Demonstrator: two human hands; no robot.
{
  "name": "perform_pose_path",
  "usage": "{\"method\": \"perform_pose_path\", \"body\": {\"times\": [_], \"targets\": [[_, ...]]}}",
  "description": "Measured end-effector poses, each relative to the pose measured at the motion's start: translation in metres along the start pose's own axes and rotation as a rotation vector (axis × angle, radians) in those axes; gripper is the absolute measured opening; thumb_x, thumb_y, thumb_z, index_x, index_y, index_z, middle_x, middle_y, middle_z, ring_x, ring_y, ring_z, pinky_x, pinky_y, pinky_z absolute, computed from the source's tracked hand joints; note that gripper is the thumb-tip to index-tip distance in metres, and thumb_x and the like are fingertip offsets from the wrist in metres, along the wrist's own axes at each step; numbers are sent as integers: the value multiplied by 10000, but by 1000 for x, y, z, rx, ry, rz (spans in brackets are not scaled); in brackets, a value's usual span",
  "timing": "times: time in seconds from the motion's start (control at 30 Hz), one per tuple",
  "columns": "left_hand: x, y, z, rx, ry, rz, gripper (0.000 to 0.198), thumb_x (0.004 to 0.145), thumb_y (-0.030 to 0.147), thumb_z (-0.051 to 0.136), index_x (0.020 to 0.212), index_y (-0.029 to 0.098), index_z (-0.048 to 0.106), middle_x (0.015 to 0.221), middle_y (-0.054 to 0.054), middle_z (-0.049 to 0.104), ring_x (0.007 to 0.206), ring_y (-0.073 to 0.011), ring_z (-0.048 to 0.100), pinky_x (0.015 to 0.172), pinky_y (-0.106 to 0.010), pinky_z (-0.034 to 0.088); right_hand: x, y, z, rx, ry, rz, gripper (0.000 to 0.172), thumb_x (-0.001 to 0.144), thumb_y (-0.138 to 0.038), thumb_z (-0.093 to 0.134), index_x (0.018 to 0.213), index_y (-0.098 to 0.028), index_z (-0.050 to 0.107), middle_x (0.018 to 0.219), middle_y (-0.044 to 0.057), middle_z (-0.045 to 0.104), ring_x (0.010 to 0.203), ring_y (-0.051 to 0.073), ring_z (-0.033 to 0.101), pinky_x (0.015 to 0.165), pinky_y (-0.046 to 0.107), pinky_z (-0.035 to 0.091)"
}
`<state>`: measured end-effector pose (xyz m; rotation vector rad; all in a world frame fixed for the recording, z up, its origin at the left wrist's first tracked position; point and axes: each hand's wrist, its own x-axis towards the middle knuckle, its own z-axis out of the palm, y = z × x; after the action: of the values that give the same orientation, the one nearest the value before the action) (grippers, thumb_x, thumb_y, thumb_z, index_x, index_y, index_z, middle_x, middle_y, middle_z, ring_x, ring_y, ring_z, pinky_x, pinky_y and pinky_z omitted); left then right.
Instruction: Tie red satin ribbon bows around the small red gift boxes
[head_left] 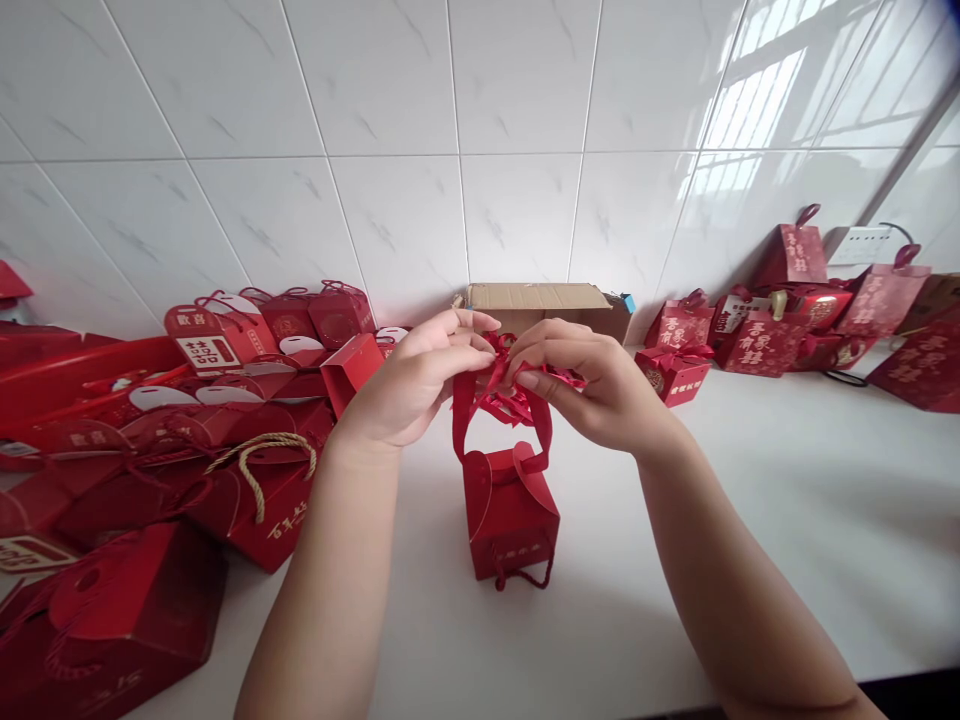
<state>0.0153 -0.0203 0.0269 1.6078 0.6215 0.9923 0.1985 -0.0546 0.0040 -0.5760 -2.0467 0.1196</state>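
A small red gift box stands on the white counter in the middle. A red ribbon rises from its top in two loops. My left hand pinches the ribbon from the left, fingers closed on it. My right hand pinches the same ribbon from the right. Both hands meet above the box, and the ribbon's knot is partly hidden by my fingers.
A heap of red gift boxes and bags fills the counter's left side. A brown cardboard box sits against the tiled wall behind. More red gift boxes line the right rear. A white wall socket is at the far right.
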Motion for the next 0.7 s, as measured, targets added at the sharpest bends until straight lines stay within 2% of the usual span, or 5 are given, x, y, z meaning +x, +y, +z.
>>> {"method": "perform_pose_path", "body": {"times": [0.13, 0.3, 0.57, 0.7], "targets": [[0, 0, 2, 39, 29, -9, 213, 753, 155, 579, 963, 164, 543, 724, 3, 573, 660, -131, 571, 636, -275, 442, -3, 0, -1, -279, -12, -40, 181, 874, -83, 488, 841, -190, 629, 922, 20, 649, 893, 174, 561, 855, 379, 354], [0, 0, 3, 126, 62, -36, 231, 750, 189, 589, 975, 169, 542, 684, 8, 562, 655, -138, 557, 625, -290, 447, -3, -2, 0, -461, -41, -25, 206, 893, -95, 465, 853, -204, 635, 938, 15, 656, 928, 178, 540, 878, 380, 295], [2, -3, 5, 164, 90, -44, 209, 756, 196, 570, 963, 165, 564, 773, -22, 604, 733, -149, 590, 660, -286, 463, -2, -1, 3, -517, -42, -19, 211, 894, -87, 469, 834, -199, 638, 932, 3, 655, 947, 172, 524, 875, 377, 267], [1, -4, 8, 228, 60, 13, 193, 794, 223, 533, 977, 177, 570, 808, -27, 607, 732, -143, 589, 665, -279, 474, -3, -3, 1, -468, -49, -1, 195, 889, -112, 484, 833, -203, 647, 973, 14, 638, 951, 179, 519, 879, 383, 277]]}}
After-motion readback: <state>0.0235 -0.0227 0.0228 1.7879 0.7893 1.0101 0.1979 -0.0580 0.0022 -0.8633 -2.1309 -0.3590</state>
